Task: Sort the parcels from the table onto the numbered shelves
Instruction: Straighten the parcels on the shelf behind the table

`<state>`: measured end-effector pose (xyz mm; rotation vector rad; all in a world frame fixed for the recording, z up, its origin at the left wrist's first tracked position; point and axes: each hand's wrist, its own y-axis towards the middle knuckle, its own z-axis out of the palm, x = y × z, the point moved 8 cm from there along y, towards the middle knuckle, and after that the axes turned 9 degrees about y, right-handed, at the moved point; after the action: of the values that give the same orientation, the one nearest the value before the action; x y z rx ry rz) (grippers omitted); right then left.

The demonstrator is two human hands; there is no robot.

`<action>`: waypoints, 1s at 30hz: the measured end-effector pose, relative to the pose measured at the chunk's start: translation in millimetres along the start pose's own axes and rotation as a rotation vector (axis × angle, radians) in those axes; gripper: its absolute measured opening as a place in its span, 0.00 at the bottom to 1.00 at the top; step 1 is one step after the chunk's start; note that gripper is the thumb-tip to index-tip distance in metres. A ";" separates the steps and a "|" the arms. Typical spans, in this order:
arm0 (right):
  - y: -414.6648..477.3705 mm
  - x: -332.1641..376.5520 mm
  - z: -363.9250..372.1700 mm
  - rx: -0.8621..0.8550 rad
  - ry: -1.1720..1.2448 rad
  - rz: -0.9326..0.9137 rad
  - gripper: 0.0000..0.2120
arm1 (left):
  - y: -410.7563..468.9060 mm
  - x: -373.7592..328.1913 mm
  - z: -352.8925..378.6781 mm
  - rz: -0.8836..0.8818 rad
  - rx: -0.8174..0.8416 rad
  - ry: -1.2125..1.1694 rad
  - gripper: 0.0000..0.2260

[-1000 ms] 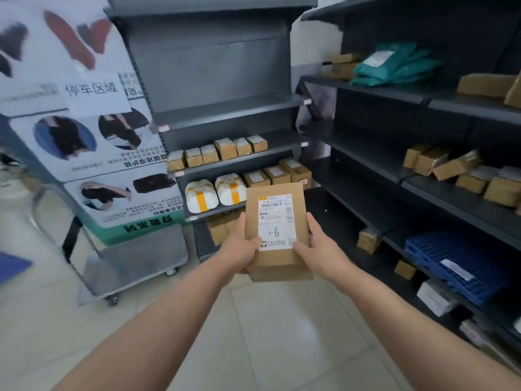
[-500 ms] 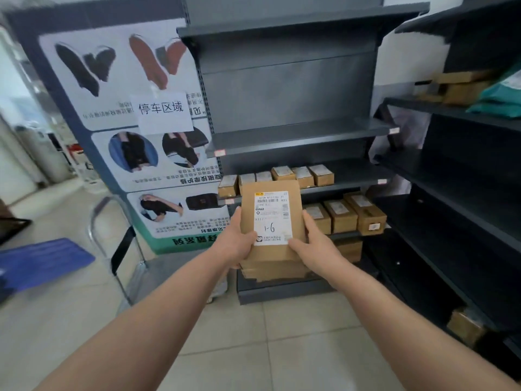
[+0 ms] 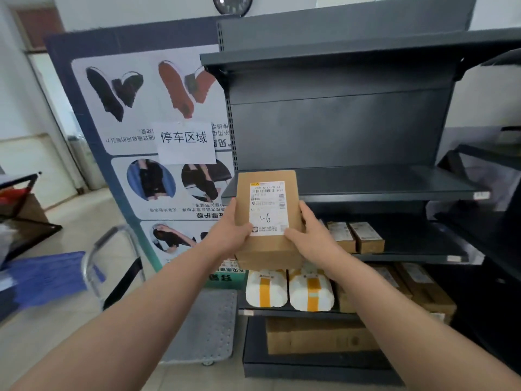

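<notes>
I hold a brown cardboard parcel (image 3: 267, 249) upright in front of me, its white label marked "1-6" by hand. My left hand (image 3: 229, 230) grips its left edge and my right hand (image 3: 308, 232) grips its right edge. Behind it stands a dark grey shelf unit (image 3: 352, 182). The parcel covers the left end of the bare upper shelf board. The board below it carries small brown boxes (image 3: 355, 235). Lower down lie two white parcels with yellow tape (image 3: 290, 289) and more brown boxes (image 3: 417, 286).
A flat metal trolley (image 3: 208, 323) with a tube handle stands left of the shelf unit. Behind it is a poster board (image 3: 152, 131) with a paper sign. A blue pallet (image 3: 42, 275) lies on the floor at left. Another dark shelf unit (image 3: 496, 215) stands at the right.
The view has swung left and come closer to the shelf unit. Both hands keep their grip on the parcel, which now sits higher against the shelves.
</notes>
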<state>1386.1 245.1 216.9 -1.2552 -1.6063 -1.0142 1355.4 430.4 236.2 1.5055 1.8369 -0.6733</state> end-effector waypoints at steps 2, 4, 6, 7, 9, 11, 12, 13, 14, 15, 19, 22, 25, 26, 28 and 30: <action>37.2 6.7 2.7 -0.008 0.001 -0.013 0.37 | 35.7 -3.8 -8.4 0.022 -0.016 -0.004 0.33; 74.3 11.8 8.0 -0.017 0.005 -0.020 0.37 | 73.0 -8.2 -17.5 0.063 -0.037 0.016 0.31; 113.8 16.4 14.4 -0.029 0.007 -0.036 0.37 | 113.4 -10.6 -26.7 0.101 -0.052 0.024 0.29; 134.4 19.1 17.6 -0.034 0.015 -0.044 0.37 | 134.7 -10.9 -31.0 0.114 -0.048 0.015 0.29; 176.7 24.1 24.5 -0.043 0.021 -0.055 0.36 | 178.9 -9.9 -39.8 0.126 -0.029 -0.016 0.30; 218.6 26.2 30.7 -0.058 0.047 -0.033 0.35 | 220.5 -8.7 -48.4 0.136 -0.017 -0.032 0.30; 238.0 25.6 33.5 -0.069 0.071 -0.012 0.35 | 239.0 -8.6 -51.6 0.144 -0.015 -0.020 0.30; 256.3 24.9 36.2 -0.087 0.082 -0.002 0.35 | 256.6 -8.3 -53.8 0.154 -0.018 -0.003 0.30; 273.8 24.9 38.3 -0.110 0.066 -0.012 0.34 | 274.5 -7.9 -55.5 0.166 -0.023 0.010 0.30; 289.6 24.9 40.9 -0.129 0.032 -0.033 0.33 | 291.0 -7.2 -56.5 0.176 -0.031 0.022 0.29; 335.1 18.1 58.7 -0.115 -0.141 -0.132 0.24 | 346.9 9.4 -51.9 0.144 -0.015 0.034 0.25; 354.8 11.1 64.7 -0.128 -0.283 -0.210 0.21 | 369.7 22.8 -42.7 0.182 0.016 0.113 0.24; 366.2 8.8 65.9 -0.185 -0.342 -0.251 0.19 | 382.6 28.0 -40.2 0.245 -0.034 0.228 0.24; 367.5 6.9 67.6 -0.199 -0.353 -0.251 0.19 | 385.3 29.8 -39.8 0.253 -0.058 0.266 0.24; 368.2 2.8 70.7 -0.224 -0.362 -0.253 0.19 | 387.1 32.2 -38.1 0.267 -0.099 0.309 0.23; 368.6 0.6 71.6 -0.238 -0.372 -0.250 0.19 | 387.2 33.0 -37.0 0.274 -0.120 0.320 0.23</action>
<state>1737.9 375.7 230.7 -1.4958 -2.0114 -1.2071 1724.2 558.1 242.3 1.8193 1.8101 -0.1972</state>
